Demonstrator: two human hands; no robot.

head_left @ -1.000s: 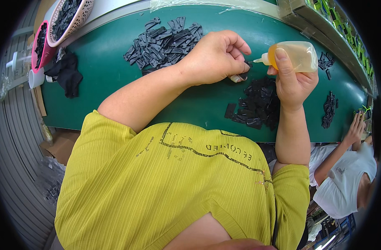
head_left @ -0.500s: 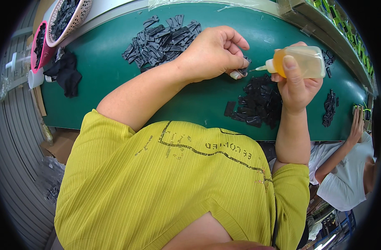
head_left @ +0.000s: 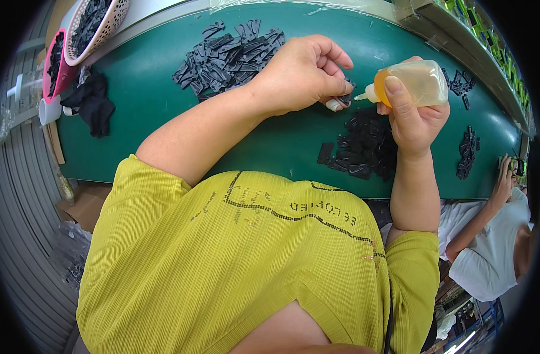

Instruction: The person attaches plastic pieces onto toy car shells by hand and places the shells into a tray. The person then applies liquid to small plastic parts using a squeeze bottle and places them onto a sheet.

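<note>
Between thumb and fingers, my left hand (head_left: 308, 74) pinches a small black plastic part (head_left: 346, 93); one of its fingertips has a white wrap. My right hand (head_left: 414, 115) is closed around a clear squeeze bottle (head_left: 420, 82) of yellowish liquid, tipped sideways. Its thin nozzle (head_left: 364, 95) points left, close to the held part; whether they touch I cannot tell. Just below lies a heap of flat black pieces (head_left: 364, 144). Beyond my left forearm spreads a larger pile of dark grey plastic parts (head_left: 234, 56).
A green table (head_left: 146, 118) carries everything. Two small clusters of black parts, one upper (head_left: 460, 82) and one lower (head_left: 467, 153), lie to the right. Pink baskets (head_left: 107, 32) and a black cloth (head_left: 92, 103) are at the left. Another person's hand (head_left: 504, 180) is at the right edge.
My right hand has shifted the bottle slightly left, bringing its nozzle nearer the part. My left hand stays almost still. The other person's hand at right has moved a little.
</note>
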